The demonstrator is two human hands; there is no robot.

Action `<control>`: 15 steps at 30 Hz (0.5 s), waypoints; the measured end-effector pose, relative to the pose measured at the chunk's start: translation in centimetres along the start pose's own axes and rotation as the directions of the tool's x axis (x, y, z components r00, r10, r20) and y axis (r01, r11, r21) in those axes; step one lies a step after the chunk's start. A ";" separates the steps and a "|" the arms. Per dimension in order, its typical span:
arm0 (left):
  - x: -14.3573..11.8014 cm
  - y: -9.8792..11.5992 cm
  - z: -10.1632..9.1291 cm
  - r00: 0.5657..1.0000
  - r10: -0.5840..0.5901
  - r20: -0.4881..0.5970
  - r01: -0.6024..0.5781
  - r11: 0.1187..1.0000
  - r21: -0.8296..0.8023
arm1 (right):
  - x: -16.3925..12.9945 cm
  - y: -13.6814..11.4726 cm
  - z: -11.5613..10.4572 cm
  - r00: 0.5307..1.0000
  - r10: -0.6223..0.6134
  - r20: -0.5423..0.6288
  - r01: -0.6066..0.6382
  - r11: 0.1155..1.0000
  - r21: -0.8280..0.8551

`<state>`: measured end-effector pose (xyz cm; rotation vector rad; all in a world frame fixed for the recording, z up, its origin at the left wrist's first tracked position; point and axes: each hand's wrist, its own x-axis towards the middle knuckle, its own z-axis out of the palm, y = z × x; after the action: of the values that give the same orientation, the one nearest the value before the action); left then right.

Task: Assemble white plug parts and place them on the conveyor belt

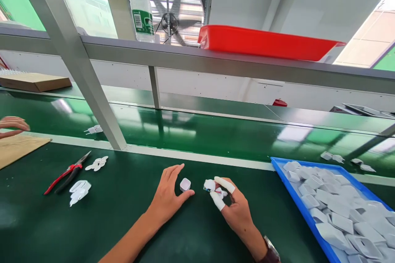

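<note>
At the far left edge, another person's hand [12, 125] pokes in above a flat piece of cardboard [18, 150] that lies on the green table [123, 230]. A little to the right lie red-handled pliers [66, 173], shut, with a small heap of white plastic bits [79, 191] just beside the handles and more white bits [97, 163] near the tips. A slanted grey post [77, 61] comes down to the strip where the table meets the green belt [216, 133]. There is a wide bare patch of table between the pliers and the person's left hand [168, 199]. That hand lies flat, fingers spread open, holding nothing; a small white plastic cap [185, 184] stands in the gap between its thumb and first finger, very near both. Just to the right, the right hand [236, 209] has white covers on its fingertips [217, 201] and pinches a small white part [210, 185] between thumb and finger, lifted a bit off the table. The two hands are close but apart. Farther right, a blue tray [296, 203] full of white plastic shells runs off the right edge, with open table between it and the right hand. A few white parts [331, 157] sit on the belt behind the tray. Up on the shelf rail stand a water bottle [141, 8] and a red tray [265, 43].
</note>
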<state>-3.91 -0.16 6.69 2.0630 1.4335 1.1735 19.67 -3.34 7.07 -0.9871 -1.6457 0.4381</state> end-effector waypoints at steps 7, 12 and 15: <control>-0.5 -0.9 1.4 0.981 0.122 0.153 -0.130 0.991 0.041 | -0.4 -0.1 0.1 0.988 -0.151 -0.003 0.150 0.979 -0.135; -0.9 0.5 1.5 0.964 0.260 0.048 -0.260 0.966 -0.014 | -0.6 -0.3 0.2 0.968 -0.250 0.005 0.248 0.959 -0.140; -0.9 0.9 1.4 0.953 0.303 -0.002 -0.303 0.953 0.000 | -0.6 -0.7 0.2 0.957 -0.288 0.022 0.288 0.951 -0.113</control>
<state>-2.44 -1.12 6.11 2.3428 1.1418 1.2886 19.25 -4.18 7.10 -0.8114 -1.8024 0.1498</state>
